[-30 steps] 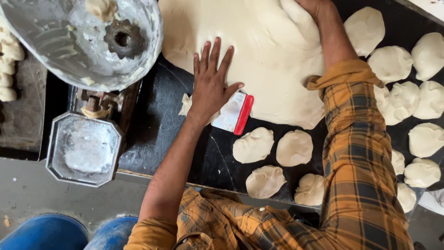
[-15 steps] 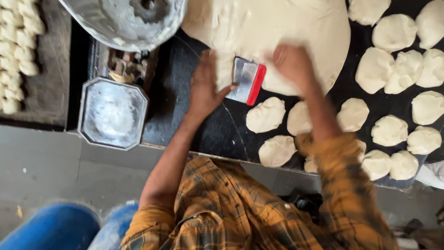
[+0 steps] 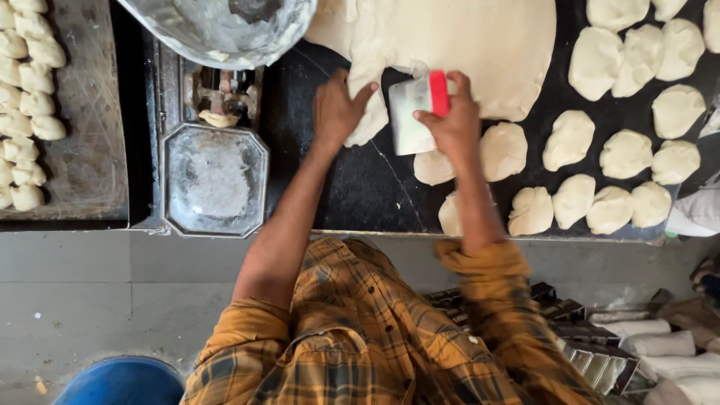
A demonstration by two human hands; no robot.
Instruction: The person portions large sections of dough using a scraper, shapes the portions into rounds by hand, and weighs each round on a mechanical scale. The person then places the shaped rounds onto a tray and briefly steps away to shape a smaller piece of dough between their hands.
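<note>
A steel bowl (image 3: 217, 30), smeared inside with scraps of dough, is seen up and to the left of the left hand (image 3: 337, 109); below it sits an octagonal tin (image 3: 214, 180), floured and holding nothing else. Further left, a tray (image 3: 90, 150) is lined with small dough pieces (image 3: 26, 97). The left-hand fingers (image 3: 358, 96) are closed on a strip pulled from the dough mass (image 3: 465, 45). A scraper (image 3: 416, 112) with a red grip is clamped in the right hand (image 3: 450, 124), its blade at the dough's near edge. Cut portions (image 3: 622, 154) are crowded to the right of the fingers. Bare black bench (image 3: 352, 187) is left below both hands, up to the front edge.
</note>
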